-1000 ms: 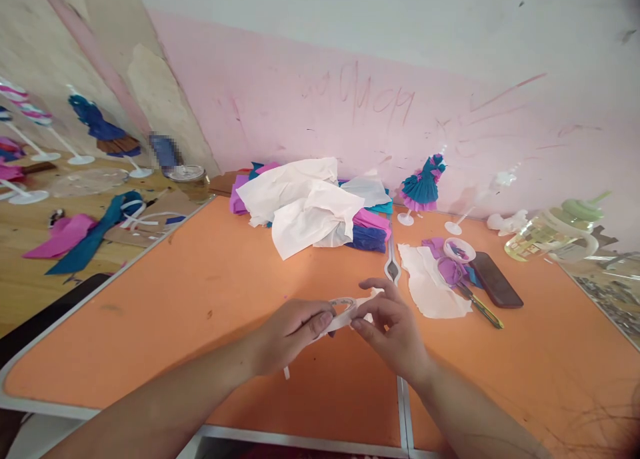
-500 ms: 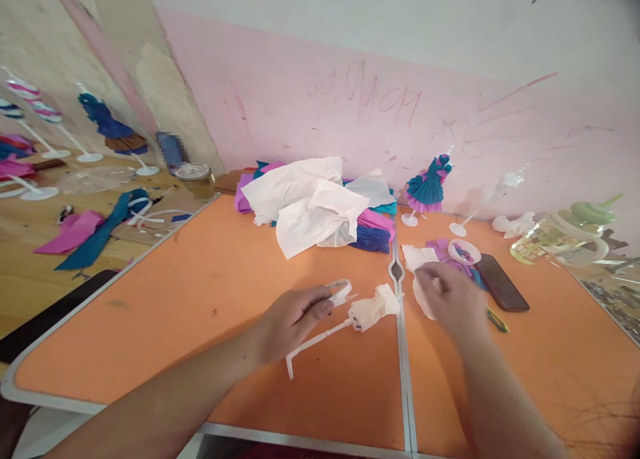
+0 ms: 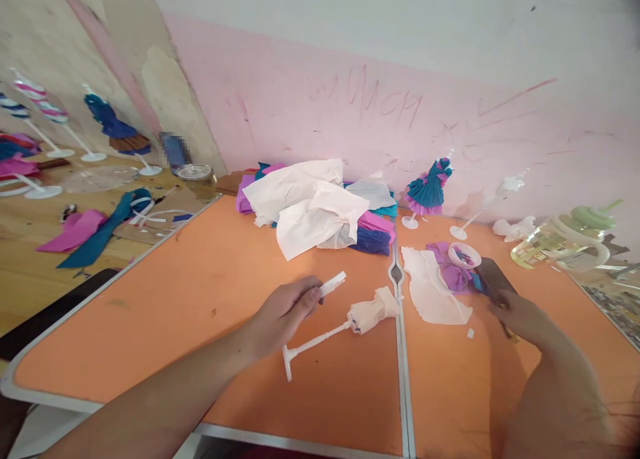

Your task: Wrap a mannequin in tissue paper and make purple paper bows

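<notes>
My left hand (image 3: 283, 312) pinches a small roll of white tape (image 3: 332, 284) above the orange table (image 3: 200, 292). Just right of it lies a white stand with a tissue-wrapped figure (image 3: 367, 314) on its top end, flat on the table. My right hand (image 3: 520, 316) reaches to the right and closes on the yellow-green scissors (image 3: 509, 330) beside a dark phone (image 3: 493, 276). A torn piece of white paper (image 3: 433, 289) lies between the figure and that hand.
A pile of white, pink, purple and blue crepe paper (image 3: 320, 209) sits at the back. A finished teal and pink paper dress on a stand (image 3: 427, 186), a small white ring dish (image 3: 464, 254) and a clear bottle with a green lid (image 3: 565, 239) stand at the back right.
My right hand let go of the wrapped figure and moved right to the scissors. The figure on its stand now lies on the table. The left hand keeps the tape roll.
</notes>
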